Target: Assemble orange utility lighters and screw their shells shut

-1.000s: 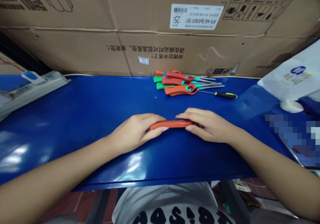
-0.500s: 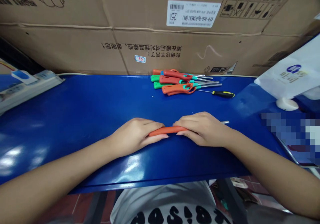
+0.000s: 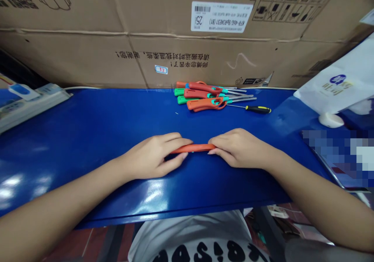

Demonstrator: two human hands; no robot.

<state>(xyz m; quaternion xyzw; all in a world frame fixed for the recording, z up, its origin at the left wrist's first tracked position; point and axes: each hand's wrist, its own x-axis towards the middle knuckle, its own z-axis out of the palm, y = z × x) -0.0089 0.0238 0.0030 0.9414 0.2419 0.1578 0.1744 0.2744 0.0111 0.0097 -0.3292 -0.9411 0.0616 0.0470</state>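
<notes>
Low over the blue table (image 3: 111, 121), my two hands hold an orange long-nosed lighter (image 3: 197, 148) lying sideways between them. My left hand (image 3: 154, 156) has its fingers over the left end, with the thumb below and slightly apart from it. My right hand (image 3: 241, 149) pinches the right end between thumb and fingers. A tiny speck of teal shows on the lighter's lower edge. Its metal nose is hidden. Beyond my hands lies a pile of similar lighters (image 3: 204, 103) in red, orange and green, with a black-and-yellow screwdriver (image 3: 258, 109) beside it.
A large cardboard box (image 3: 163, 43) stands along the table's back edge. At the left is a power strip (image 3: 35, 104) with a plug in it. A white bag (image 3: 336, 78), a small white rounded object (image 3: 331, 120) and a blurred-out flat device (image 3: 330, 156) are at the right.
The left thumb has moved down off the lighter, and the left grip looks looser. The lighter has shifted slightly, and its metal nose, seen before past my right hand, is now hidden.
</notes>
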